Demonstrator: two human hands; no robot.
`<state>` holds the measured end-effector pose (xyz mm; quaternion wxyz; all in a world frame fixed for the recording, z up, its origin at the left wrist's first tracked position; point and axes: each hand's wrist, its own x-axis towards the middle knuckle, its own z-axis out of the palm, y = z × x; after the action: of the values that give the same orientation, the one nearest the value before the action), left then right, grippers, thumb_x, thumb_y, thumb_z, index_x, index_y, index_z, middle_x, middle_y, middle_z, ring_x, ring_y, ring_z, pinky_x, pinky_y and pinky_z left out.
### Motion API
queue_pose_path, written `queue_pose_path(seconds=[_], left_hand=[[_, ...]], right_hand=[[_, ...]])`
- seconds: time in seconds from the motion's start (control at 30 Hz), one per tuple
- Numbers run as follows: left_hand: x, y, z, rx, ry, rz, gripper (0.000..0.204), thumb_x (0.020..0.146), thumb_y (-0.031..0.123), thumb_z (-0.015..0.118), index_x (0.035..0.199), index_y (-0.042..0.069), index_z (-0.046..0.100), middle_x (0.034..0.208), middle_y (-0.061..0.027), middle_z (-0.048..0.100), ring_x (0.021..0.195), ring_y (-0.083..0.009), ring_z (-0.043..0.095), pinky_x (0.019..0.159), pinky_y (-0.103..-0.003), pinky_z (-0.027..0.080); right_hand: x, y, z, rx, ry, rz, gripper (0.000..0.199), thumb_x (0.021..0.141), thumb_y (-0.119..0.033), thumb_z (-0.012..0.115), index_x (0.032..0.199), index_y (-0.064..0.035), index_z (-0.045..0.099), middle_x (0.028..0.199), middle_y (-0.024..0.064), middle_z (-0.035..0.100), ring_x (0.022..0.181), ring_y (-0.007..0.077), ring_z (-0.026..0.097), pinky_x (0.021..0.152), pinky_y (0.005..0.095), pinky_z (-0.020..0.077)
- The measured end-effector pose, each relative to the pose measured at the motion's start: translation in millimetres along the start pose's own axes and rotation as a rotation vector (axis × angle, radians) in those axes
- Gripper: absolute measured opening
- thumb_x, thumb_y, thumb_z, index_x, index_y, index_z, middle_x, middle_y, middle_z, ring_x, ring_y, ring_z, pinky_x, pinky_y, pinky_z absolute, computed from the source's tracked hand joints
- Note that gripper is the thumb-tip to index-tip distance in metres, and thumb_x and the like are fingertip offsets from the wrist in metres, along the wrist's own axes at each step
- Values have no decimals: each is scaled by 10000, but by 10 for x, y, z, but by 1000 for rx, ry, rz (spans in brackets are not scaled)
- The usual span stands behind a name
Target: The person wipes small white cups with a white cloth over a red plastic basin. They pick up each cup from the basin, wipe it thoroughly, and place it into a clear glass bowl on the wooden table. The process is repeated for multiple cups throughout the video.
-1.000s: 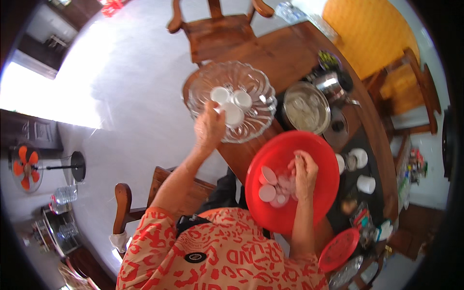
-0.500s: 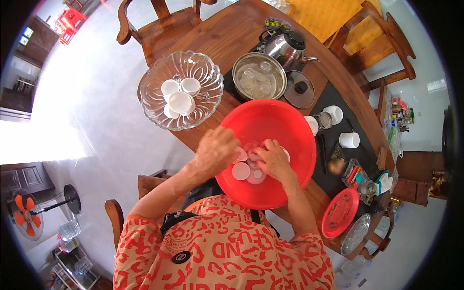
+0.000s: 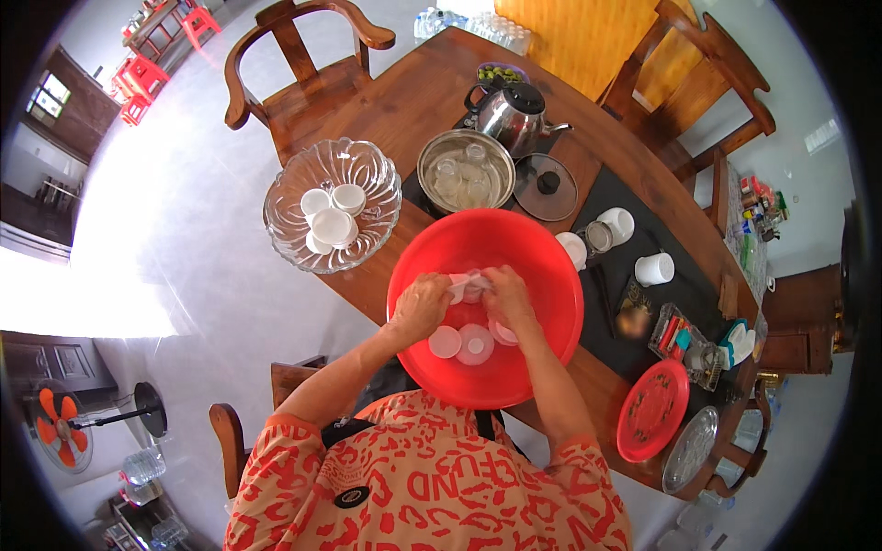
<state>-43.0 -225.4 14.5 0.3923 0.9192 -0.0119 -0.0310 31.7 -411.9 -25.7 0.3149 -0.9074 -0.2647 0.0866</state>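
a dark wooden table [image 3: 418, 96] curves across the room, a pale floor [image 3: 207, 193] spreading away on its left. at its near side, a wide red basin [image 3: 544, 253] sits in front of the person, and both hands are inside its rim. the left hand [image 3: 421, 306] has its fingers closed on a tilted white cup [image 3: 459, 287]; the right hand [image 3: 508, 294] comes against the cup from the other side with curled fingers, though whether it really grips cannot be told.

the work looks partway through: a cluster of small white cups [image 3: 332, 226] already lies in the scalloped glass bowl [image 3: 378, 209], while a few loose cups [image 3: 445, 342] are left low in the basin, below the hands. small clear glasses [image 3: 449, 172] also sit in the steel pot [image 3: 502, 182]; whether they belong to the same work is unclear.

as for edges, the bowl stands at the table's left end and seems to reach slightly past it. wood shows between bowl and basin, so the left hand has an open way there. beyond the basin, movement is tighter: pot, kettle [image 3: 508, 121] and glass lid [image 3: 531, 195] crowd that side, and a white piece [image 3: 571, 250] stands just beside the right rim.
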Motion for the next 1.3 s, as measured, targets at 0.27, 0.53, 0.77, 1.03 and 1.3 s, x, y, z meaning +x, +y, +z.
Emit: queue_pose_path(seconds=[0.27, 0.53, 0.77, 1.03, 1.3], left_hand=[[75, 95, 130, -905, 107, -112, 177, 840, 61, 546, 996, 6, 611, 887, -36, 637, 818, -115, 565, 735, -283, 467], [3, 403, 10, -1099, 91, -239, 184, 901, 83, 533, 1055, -4, 586, 956, -24, 619, 892, -84, 561, 802, -250, 464], [34, 374, -85, -1058, 70, -242, 190, 918, 95, 518, 1066, -11, 574, 952, -26, 612, 874, -77, 557, 796, -244, 468], [-3, 325, -58, -999, 12, -154, 190, 921, 95, 521, 1070, -11, 572, 957, -23, 609, 912, -83, 557, 800, -240, 472], [-30, 459, -172, -1126, -87, -128, 203, 928, 113, 514, 1075, -19, 560, 995, -49, 602, 947, -108, 573, 842, -276, 492]], right_hand=[[-239, -951, -391, 392, 258, -126, 417, 688, 18, 669, 1081, -25, 537, 994, 143, 510, 869, 294, 565, 729, 378, 482], [19, -853, -416, 333, 525, -3, 279, 750, 10, 593, 1027, 15, 558, 979, 144, 523, 872, 305, 562, 759, 376, 469], [-41, -797, -370, 429, 461, -83, 374, 749, 2, 621, 1117, -20, 555, 1051, 129, 553, 906, 283, 542, 774, 361, 468], [-53, -958, -360, 295, 562, -223, 322, 760, -12, 625, 1072, -34, 547, 1041, 124, 548, 937, 269, 512, 791, 357, 454], [-24, -827, -461, 834, 429, 183, 221, 865, -73, 543, 1073, -6, 510, 987, 68, 558, 893, 156, 554, 763, 280, 473]])
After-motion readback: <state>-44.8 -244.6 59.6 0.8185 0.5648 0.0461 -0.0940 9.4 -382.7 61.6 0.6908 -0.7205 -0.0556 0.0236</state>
